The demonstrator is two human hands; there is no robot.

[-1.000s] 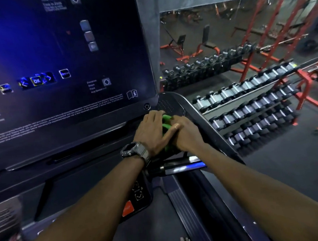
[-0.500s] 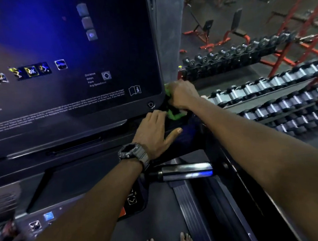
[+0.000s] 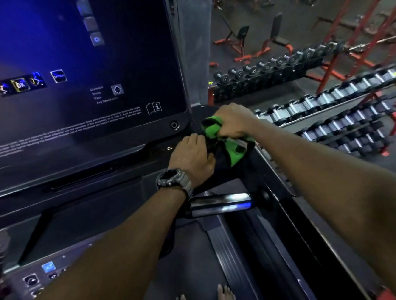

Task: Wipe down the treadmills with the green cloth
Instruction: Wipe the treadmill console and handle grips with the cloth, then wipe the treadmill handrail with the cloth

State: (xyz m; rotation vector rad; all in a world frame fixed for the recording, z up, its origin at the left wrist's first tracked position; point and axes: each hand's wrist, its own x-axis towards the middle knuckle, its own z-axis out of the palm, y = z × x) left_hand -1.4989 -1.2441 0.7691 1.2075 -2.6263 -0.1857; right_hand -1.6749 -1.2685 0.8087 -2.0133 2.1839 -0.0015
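Gym floor, far right: red-framed racks and tiered rows of dumbbells. Treadmill, under your bare feet: large dark console screen at left, lit icons on it; chrome handlebar just below your wrists. Your right hand, fingers curled, grips the bunched green cloth on the console's right armrest, just right of the screen's near corner. Your left hand, wristwatch on it, fingers curled, holds the cloth's dark trailing part.
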